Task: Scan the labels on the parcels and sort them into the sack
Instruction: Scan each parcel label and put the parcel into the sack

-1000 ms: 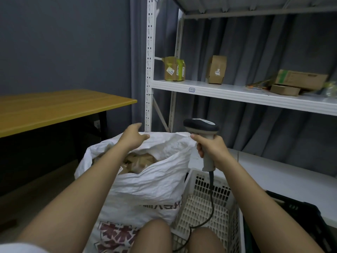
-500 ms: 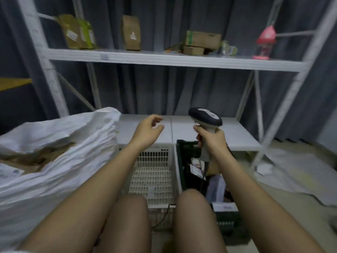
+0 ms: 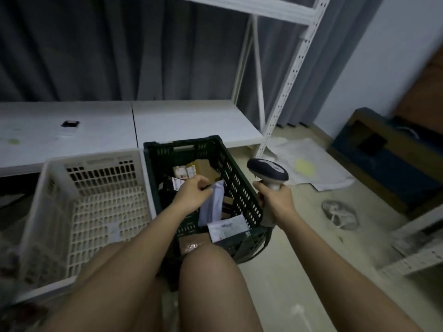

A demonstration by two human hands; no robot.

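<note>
At the bottom of the frame the person's bare knees sit between two outstretched forearms. Just right of center, the right hand (image 3: 275, 200) has its grip clenched around the handle of a barcode scanner (image 3: 268, 174), head tipped toward the left. At center, the left hand (image 3: 191, 194) reaches into the dark green crate (image 3: 239, 188), its grip pinching the top edge of a pale flat parcel (image 3: 212, 207) that stands upright among other parcels: a white mailer (image 3: 227, 227) near the front wall, cardboard boxes (image 3: 199, 170) toward the back. Touching the green crate on its left is a white slotted crate (image 3: 48, 200). Beyond both runs a low white shelf (image 3: 191, 121), with grey curtains (image 3: 119, 44) behind.
</note>
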